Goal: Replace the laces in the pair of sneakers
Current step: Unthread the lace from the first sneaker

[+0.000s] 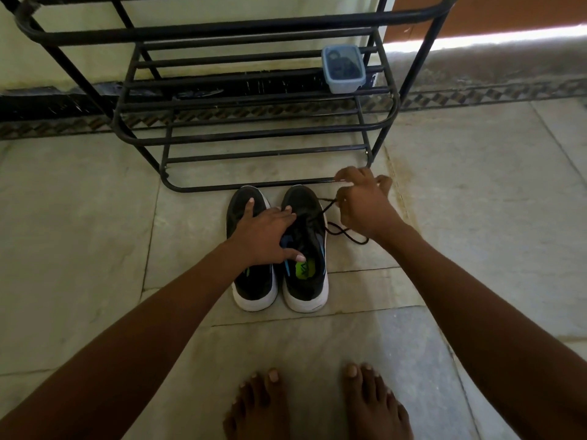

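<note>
Pale stone tiles cover the floor, and a dark patterned border runs along the foot of the wall at 12 o'clock. On these tiles stands a black metal shoe rack, and on one of its shelves, toward 1 o'clock, sits a small clear plastic box with dark contents that cannot be made out.

Just in front of the rack, near the middle of the view, a pair of black sneakers with white soles stands side by side, toes pointing to 12 o'clock. The left sneaker is partly covered by the forearm. The right sneaker shows a bright green insole label with dark marks on it, but the writing is too small to read. Blue accents are visible at the collar.

The left hand lies flat with spread, straight fingers across both sneakers, the thumb at the opening of the right one; it presses and does not grip. The right hand, at 3 o'clock of the right sneaker, pinches the black lace between curled fingers. The lace runs from the shoe's eyelets to this hand, and a loose end loops on the floor beside the shoe.

Two bare feet stand at 6 o'clock.
</note>
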`<state>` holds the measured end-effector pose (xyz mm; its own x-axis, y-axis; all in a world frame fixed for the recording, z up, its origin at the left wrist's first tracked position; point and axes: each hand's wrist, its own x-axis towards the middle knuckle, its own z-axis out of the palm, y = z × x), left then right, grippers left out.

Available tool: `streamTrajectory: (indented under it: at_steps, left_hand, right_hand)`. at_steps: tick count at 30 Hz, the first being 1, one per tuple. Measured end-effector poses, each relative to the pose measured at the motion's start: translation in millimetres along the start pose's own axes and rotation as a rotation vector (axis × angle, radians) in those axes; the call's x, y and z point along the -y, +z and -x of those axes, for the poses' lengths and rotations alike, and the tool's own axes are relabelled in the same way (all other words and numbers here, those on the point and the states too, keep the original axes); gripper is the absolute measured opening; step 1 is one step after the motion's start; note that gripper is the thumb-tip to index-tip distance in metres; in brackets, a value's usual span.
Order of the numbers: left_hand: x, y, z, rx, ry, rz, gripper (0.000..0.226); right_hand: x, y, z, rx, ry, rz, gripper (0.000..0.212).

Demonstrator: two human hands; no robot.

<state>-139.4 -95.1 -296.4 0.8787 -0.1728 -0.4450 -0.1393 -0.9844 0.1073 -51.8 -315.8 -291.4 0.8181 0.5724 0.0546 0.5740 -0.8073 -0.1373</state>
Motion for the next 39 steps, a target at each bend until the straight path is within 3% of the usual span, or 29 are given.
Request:
streamTrajectory:
  at_steps: [4,7,9,14,20,24,27,30,34,36,39]
  left_hand:
    - [2,-9,-2,-0.133,-0.034,0.237,0.082]
    - [-5,-10,-4,-0.329,0.014,0.326,0.036]
    - [-12,-8,-6,-0.387,0.028,0.349,0.019]
    - [-23,-1,-12,-0.337,0.012,0.257,0.018]
    - [-21,-3,-20,-0.263,-0.025,0.242,0.015]
    - [-17,-8,-21,-0.112,-0.053,0.215,0.017]
    - [-12,-20,-20,-0.029,0.080,-0.057,0.012]
    - [-6,-31,-23,-0.036,0.171,-0.297,0.026]
    - [-1,-31,-30,-0.200,0.208,-0.378,0.037]
    - [0,-26,-29,-0.274,0.191,-0.300,0.038]
    - [-10,-15,-23,-0.381,-0.002,0.305,0.018]
  right_hand:
    - [12,18,28,0.033,0.120,-0.006,0.046]
    - [35,30,54,-0.136,0.163,-0.162,0.038]
    - [53,37,70,-0.223,0.132,-0.273,0.036]
    - [73,54,86,-0.194,-0.013,-0.325,0.032]
    - [68,74,83,-0.208,0.004,-0.356,0.041]
    - [76,83,87,-0.233,0.074,-0.322,0.044]
    - [78,89,87,-0.245,0.097,-0.297,0.043]
    - [78,90,88,-0.241,0.086,-0.257,0.044]
    - [80,89,89,-0.244,0.099,-0.216,0.043]
    - [81,90,88,-0.259,0.108,-0.207,0.042]
    - [81,91,88,-0.270,0.105,-0.197,0.042]
